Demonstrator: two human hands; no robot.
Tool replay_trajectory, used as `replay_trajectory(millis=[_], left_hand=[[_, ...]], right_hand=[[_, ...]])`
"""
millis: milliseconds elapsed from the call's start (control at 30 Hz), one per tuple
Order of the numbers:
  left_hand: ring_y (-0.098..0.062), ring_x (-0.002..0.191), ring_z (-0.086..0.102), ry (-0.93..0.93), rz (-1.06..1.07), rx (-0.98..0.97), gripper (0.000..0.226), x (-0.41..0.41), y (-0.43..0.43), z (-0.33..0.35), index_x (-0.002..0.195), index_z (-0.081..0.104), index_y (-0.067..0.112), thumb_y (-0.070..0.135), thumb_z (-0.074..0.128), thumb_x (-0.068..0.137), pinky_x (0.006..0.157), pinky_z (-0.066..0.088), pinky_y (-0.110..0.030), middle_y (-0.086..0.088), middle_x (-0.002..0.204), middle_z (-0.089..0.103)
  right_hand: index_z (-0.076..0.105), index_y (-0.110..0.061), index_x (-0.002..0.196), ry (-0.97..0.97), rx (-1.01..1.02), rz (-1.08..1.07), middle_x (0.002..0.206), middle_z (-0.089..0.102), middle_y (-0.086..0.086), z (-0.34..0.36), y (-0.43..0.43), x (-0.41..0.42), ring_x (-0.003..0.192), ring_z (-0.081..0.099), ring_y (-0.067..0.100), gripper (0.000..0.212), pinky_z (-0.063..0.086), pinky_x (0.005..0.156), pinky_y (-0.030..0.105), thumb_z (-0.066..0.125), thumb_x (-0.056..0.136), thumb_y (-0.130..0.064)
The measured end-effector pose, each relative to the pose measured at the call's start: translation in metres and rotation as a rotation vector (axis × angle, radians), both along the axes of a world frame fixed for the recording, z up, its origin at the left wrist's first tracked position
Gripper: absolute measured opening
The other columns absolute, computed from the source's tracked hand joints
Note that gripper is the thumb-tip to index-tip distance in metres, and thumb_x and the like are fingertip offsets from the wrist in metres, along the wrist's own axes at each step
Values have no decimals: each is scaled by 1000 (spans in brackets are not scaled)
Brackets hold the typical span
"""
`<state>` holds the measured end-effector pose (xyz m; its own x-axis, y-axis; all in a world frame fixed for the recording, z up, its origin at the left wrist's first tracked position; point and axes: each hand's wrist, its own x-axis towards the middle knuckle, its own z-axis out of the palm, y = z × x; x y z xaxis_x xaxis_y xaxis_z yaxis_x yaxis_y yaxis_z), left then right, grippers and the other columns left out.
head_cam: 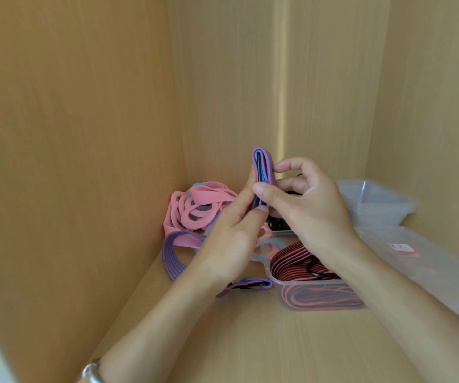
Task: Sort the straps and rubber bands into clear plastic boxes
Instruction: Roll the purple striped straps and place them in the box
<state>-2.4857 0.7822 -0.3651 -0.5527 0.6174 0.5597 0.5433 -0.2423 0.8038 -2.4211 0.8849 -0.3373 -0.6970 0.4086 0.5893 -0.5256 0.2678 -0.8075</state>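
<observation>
Both hands hold a folded blue-and-pink strap (263, 172) upright above the shelf. My left hand (231, 233) grips its lower end from the left, and my right hand (305, 200) pinches its side between thumb and fingers. The loose tail of this strap (173, 255) loops down onto the wooden shelf, ending near a black buckle (246, 284). Behind it in the corner lies a pile of pink rubber bands (195, 208). A clear plastic box (274, 280) below my right wrist holds folded red-and-black straps (292, 259).
Empty clear boxes (374, 205) are stacked at the back right, with a clear plastic bag bearing a red label (401, 247) in front of them. Wooden cabinet walls close in on the left, back and right. Black items (276, 223) lie behind my hands.
</observation>
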Motion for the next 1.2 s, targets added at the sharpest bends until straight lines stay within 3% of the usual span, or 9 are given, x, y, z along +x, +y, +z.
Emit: replay_trajectory(millis=[133, 267, 367, 467, 600, 700, 800, 933, 1200], left_hand=[[-20, 90, 43, -79, -123, 46, 38, 2, -1, 3, 126, 57, 20, 16, 48, 89, 89, 39, -45, -4, 98, 55], [-5, 81, 54, 34, 9, 53, 24, -1, 0, 2, 112, 62, 23, 18, 52, 91, 80, 48, -27, 15, 83, 64], [-19, 85, 57, -21, 45, 35, 33, -4, 0, 0, 119, 62, 31, 28, 51, 88, 90, 49, -52, -8, 89, 67], [-28, 94, 67, -99, 54, 18, 30, -6, -3, 0, 115, 61, 25, 19, 45, 90, 92, 51, -52, -12, 99, 67], [-25, 74, 64, -85, 39, -38, 34, -10, -4, 1, 123, 52, 16, 2, 31, 102, 78, 54, -40, -8, 87, 63], [-15, 60, 56, -93, 21, 3, 32, -5, -6, 5, 111, 52, 14, -4, 28, 101, 57, 49, -23, -4, 77, 58], [-8, 52, 51, -196, -25, 34, 37, -3, -4, 11, 110, 54, 21, -5, 29, 99, 47, 48, -20, 2, 65, 56], [-7, 51, 50, -269, -60, 21, 38, -5, -3, 11, 106, 55, 24, -5, 32, 98, 46, 49, -20, 4, 64, 55], [-5, 56, 51, -54, 75, -13, 26, -4, -6, 6, 107, 53, 13, -3, 33, 101, 53, 43, -17, 7, 70, 55]], right_hand=[[51, -24, 90, 20, -12, 0, 65, 70, -2, 0, -1, 1, 55, 62, 13, 29, 52, 51, 23, 74, 81, -8], [54, -21, 91, 25, 2, 36, 64, 69, 0, 0, -2, 2, 53, 62, 11, 23, 47, 48, 17, 72, 82, -8], [57, -17, 88, -3, 22, 74, 58, 67, -5, 0, 4, 2, 50, 59, 5, 13, 46, 48, 13, 64, 90, -6], [55, -22, 89, -23, 96, 17, 65, 67, -9, 0, 11, -3, 53, 57, 2, 26, 46, 50, 13, 61, 89, 3], [49, -22, 114, -81, 122, 92, 74, 63, -5, 1, 16, -5, 55, 58, 3, 42, 46, 53, 15, 60, 87, 8], [59, -26, 99, -82, 149, 135, 75, 63, -3, 2, 16, -2, 56, 62, 7, 37, 50, 56, 17, 56, 88, 10], [57, -22, 96, -59, 108, 140, 77, 67, -3, 1, 16, -3, 61, 68, 10, 32, 53, 60, 20, 55, 88, 10], [56, -20, 96, -73, 73, 182, 80, 69, -2, -1, 16, -4, 65, 69, 12, 33, 57, 64, 22, 53, 88, 12], [52, -28, 99, -23, 144, 177, 77, 69, -8, -1, 15, -3, 63, 65, 27, 48, 57, 63, 34, 57, 81, 17]])
